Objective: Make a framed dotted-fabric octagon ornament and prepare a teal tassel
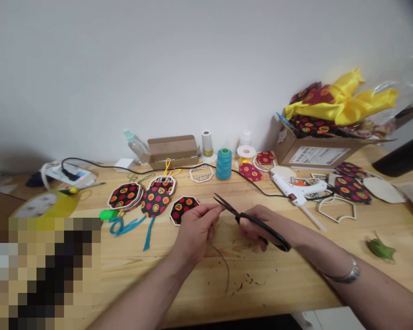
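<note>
Grey cord: upper part hidden in left hand, beside scissors.

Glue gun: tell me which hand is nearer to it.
Right. The right hand is left of the glue gun and nearer the wearer; the left hand is farther left.

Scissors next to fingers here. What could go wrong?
1. Nick: the scissors in the right hand have their blades right by the pinched fingertips of the left hand; a slip might catch skin.
2. Snag: the grey cord hangs loose below the left hand and might catch on something.
3. Burn: the glue gun lies just beyond the right hand; if hot, which I can't tell, a brush could hurt.
</note>
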`<state>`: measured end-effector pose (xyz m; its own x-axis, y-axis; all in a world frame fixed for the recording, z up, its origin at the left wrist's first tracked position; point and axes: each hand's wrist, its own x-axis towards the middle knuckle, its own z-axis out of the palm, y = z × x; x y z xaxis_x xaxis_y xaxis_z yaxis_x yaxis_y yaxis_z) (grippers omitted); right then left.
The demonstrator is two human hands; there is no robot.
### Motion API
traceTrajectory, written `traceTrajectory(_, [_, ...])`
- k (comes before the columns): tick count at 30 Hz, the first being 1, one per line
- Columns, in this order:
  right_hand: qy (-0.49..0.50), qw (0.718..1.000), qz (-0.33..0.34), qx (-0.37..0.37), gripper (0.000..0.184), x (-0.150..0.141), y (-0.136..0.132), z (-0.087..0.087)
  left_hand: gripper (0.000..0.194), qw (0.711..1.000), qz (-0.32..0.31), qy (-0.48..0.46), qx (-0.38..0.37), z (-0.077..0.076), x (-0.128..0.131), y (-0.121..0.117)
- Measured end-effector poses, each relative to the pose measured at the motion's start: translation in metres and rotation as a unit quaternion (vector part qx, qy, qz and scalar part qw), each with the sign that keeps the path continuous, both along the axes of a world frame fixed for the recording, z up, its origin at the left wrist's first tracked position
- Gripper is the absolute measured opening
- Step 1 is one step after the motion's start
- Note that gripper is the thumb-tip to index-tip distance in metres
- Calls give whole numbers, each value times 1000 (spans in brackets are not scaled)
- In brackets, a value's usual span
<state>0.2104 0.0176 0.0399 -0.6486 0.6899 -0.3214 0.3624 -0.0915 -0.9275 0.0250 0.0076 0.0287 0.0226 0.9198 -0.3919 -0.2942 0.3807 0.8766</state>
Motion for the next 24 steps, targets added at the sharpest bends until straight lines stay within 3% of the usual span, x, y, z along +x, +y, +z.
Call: traceTrajectory(24, [-1,1000,-5,2,50,3,1,-3,29,1000,16,-12,-24,5,3,0])
